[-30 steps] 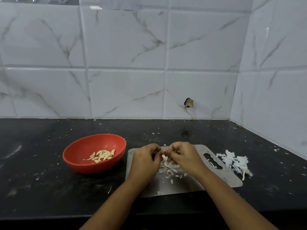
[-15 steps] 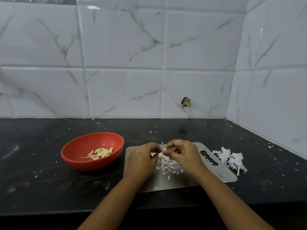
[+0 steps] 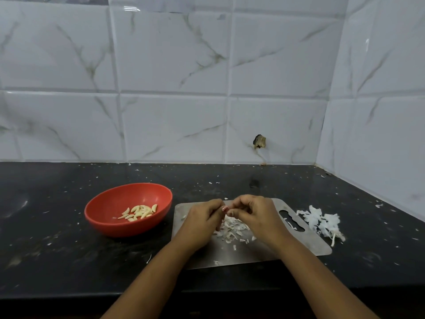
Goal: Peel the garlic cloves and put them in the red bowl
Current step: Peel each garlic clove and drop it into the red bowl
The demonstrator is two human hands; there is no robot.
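Against half a second ago: little change. Left hand [image 3: 202, 223] and right hand [image 3: 255, 215] stay together above metal board [image 3: 230, 256], curled fingertips of both pinching garlic clove [image 3: 225, 210]. Clove now almost hidden by fingers; pointing and long axis cannot be told. Red bowl [image 3: 128, 227] unmoved on tabletop [image 3: 57, 249], left of board; peeled cloves [image 3: 139, 212] inside, mostly slanting lower-left to upper-right. Peel scraps [image 3: 232, 229] on board under hands; peel heap [image 3: 322, 221] just beside board's right end.
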